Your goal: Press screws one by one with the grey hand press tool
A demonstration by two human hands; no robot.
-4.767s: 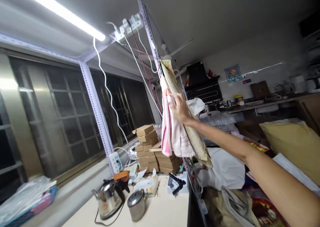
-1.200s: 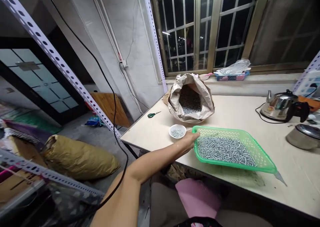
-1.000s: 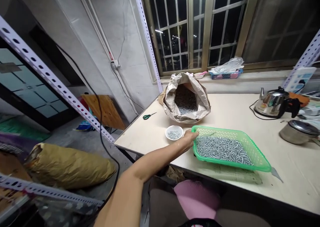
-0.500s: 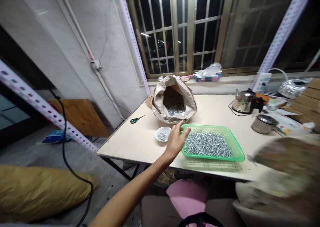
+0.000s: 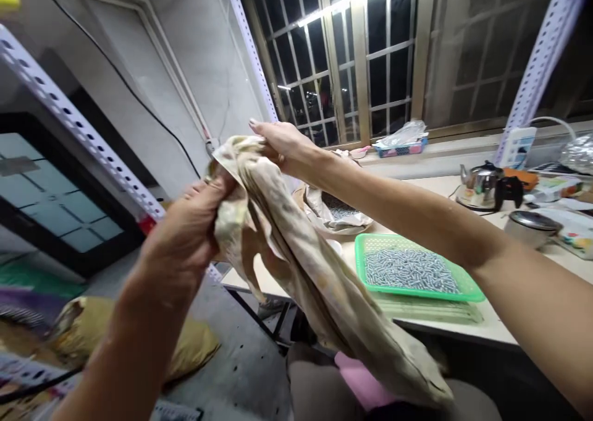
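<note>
A long, stained off-white cloth [image 5: 319, 272] hangs bunched between my two hands, stretching down to the right over my lap. My left hand [image 5: 188, 223] is closed round its upper left edge. Higher up and farther right, my right hand [image 5: 280, 141] grips the gathered top, its fingertips partly hidden. Behind the right forearm stands a green plastic basket [image 5: 419, 294] on the table, holding many small metal pins or screws [image 5: 407, 269]. Partly covered by cloth and arm are an open paper sack [image 5: 317, 209] of metal pieces and a white bowl [image 5: 335, 246].
On the table's right are a steel kettle [image 5: 482, 186] and a lidded metal pot [image 5: 530, 228]. A small blue basket [image 5: 401, 148] sits on the windowsill. Perforated metal posts [image 5: 83, 121] rise at both sides. A tan sack [image 5: 194, 347] lies on the floor at left.
My left hand has left the basket's edge and moved back to the left. The cloth, a blur at the right before, is now raised in front of me in both hands. The view has shifted left.
</note>
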